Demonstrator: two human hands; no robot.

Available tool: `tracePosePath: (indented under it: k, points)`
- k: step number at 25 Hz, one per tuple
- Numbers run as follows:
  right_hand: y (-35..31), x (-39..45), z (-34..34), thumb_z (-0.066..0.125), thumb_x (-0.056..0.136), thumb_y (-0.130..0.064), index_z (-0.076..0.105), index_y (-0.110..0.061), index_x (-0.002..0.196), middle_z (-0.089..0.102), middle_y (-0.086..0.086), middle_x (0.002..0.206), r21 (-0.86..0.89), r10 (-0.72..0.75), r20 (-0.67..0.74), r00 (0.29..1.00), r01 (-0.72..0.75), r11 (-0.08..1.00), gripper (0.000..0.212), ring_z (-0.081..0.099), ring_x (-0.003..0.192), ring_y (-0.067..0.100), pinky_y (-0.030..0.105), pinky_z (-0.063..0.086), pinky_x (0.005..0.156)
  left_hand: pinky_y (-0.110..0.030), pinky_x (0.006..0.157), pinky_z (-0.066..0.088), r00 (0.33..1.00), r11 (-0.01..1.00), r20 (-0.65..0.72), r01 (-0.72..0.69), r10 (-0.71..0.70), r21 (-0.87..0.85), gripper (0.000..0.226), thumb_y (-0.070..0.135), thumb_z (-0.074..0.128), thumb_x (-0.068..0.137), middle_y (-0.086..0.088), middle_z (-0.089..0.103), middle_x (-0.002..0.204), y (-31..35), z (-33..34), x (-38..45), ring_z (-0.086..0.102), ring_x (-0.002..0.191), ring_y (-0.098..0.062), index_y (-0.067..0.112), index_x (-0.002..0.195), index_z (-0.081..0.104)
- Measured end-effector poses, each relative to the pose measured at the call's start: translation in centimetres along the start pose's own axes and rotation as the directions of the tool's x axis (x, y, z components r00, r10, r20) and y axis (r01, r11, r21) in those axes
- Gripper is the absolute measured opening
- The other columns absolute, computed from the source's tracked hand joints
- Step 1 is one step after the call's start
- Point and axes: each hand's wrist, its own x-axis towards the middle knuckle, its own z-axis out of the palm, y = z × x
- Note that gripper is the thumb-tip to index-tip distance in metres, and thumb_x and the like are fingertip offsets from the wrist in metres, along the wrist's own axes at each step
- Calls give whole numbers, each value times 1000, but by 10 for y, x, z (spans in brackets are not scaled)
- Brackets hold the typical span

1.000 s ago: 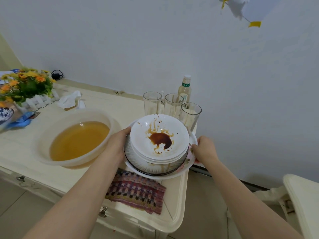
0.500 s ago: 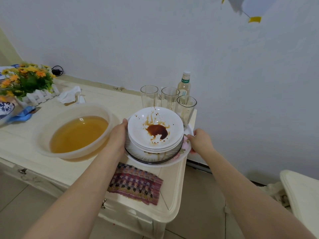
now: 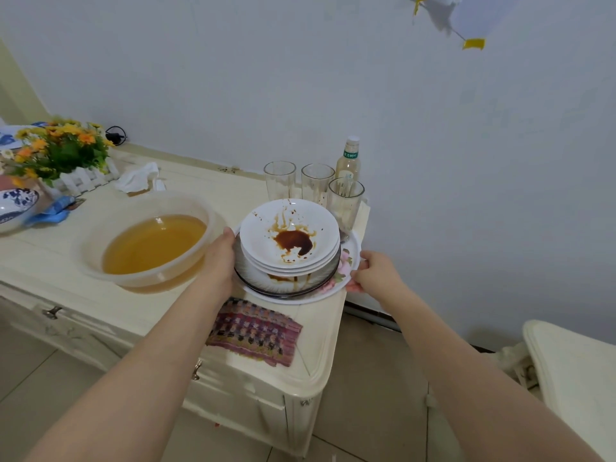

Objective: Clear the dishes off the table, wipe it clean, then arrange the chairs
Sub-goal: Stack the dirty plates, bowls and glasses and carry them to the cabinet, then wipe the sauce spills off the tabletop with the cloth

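A stack of dirty dishes sits over the right end of a cream sideboard: white bowls with brown sauce on top, a dark-rimmed plate under them, a flowered plate at the bottom. My left hand grips the stack's left rim and my right hand grips the flowered plate's right rim. Whether the stack touches the top or hangs just above it, I cannot tell. Three empty glasses stand right behind it.
A plastic basin of amber liquid sits just left of the stack. A woven cloth lies in front. A bottle, a crumpled tissue, flowers and a blue-patterned bowl are further along. A cream chair stands at lower right.
Both hands have carried the stack forward over the sideboard, closer to the glasses, and lower. The woven cloth in front of the stack now shows fully.
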Motion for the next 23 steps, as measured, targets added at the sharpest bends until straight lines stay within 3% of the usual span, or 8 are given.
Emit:
tracePosePath:
  k: [3, 7, 10, 12, 16, 18, 20, 23]
  points:
    - [4, -12, 7, 58, 84, -7, 58, -4, 112, 64, 12, 110, -134, -44, -35, 998, 39, 990, 28, 65, 99, 33, 44, 55, 85, -31, 96, 31, 995, 990, -13, -100, 102, 96, 48, 39, 30, 102, 2, 45, 135, -1, -3, -30, 41, 124, -17, 8, 138, 42]
    - [5, -64, 30, 61, 87, -14, 55, -16, 101, 53, 3, 107, -422, -392, -224, 892, 274, 864, 15, 51, 101, 19, 27, 40, 82, -29, 96, 31, 973, 941, -17, -220, 232, 256, 43, 21, 51, 95, -4, 46, 139, -18, -30, -49, 42, 127, -19, 13, 137, 43]
    - [2, -104, 68, 57, 91, -21, 64, -20, 94, 62, -4, 97, -406, -457, -1, 890, 417, 813, 8, 54, 93, 12, 23, 40, 77, -29, 92, 40, 940, 879, 1, -320, 342, 353, 26, 10, 57, 88, 2, 60, 112, -30, -55, -58, 54, 112, -17, 16, 113, 61]
    - [9, -106, 96, 52, 93, -33, 64, -19, 109, 61, 2, 108, -565, -405, 77, 911, 375, 735, 25, 50, 104, 21, 32, 41, 87, -29, 89, 42, 916, 816, 49, -378, 397, 437, 20, 7, 57, 86, 5, 63, 103, -38, -67, -62, 58, 105, -15, 18, 101, 65]
    - [18, -102, 133, 50, 91, -49, 56, -17, 114, 54, 6, 110, -836, -386, -33, 922, 186, 516, 40, 46, 104, 28, 39, 41, 85, -29, 84, 43, 862, 642, 178, -478, 475, 600, 20, 7, 58, 84, 1, 64, 102, -47, -84, -62, 58, 96, -15, 23, 95, 65]
    - [17, -102, 138, 59, 86, -40, 60, -16, 96, 58, 6, 95, -736, -399, -43, 916, 241, 633, 26, 53, 93, 27, 38, 44, 77, -27, 81, 41, 833, 544, 273, -529, 482, 652, 20, 9, 61, 83, 0, 63, 101, -51, -87, -60, 58, 95, -17, 23, 96, 66]
    - [15, -106, 135, 67, 79, -27, 61, -10, 77, 59, 9, 79, -448, -370, -81, 926, 298, 843, 18, 56, 79, 27, 38, 47, 68, -27, 80, 41, 805, 475, 389, -583, 449, 659, 21, 18, 66, 83, -1, 62, 100, -52, -86, -59, 58, 95, -20, 22, 103, 65]
    - [14, -126, 117, 71, 74, -18, 62, -2, 83, 62, 18, 80, 85, -264, -142, 954, 278, 957, 21, 61, 77, 28, 45, 53, 73, -32, 77, 46, 762, 468, 555, -645, 334, 604, 44, 44, 66, 81, -3, 62, 101, -48, -75, -70, 59, 92, -20, 20, 117, 58]
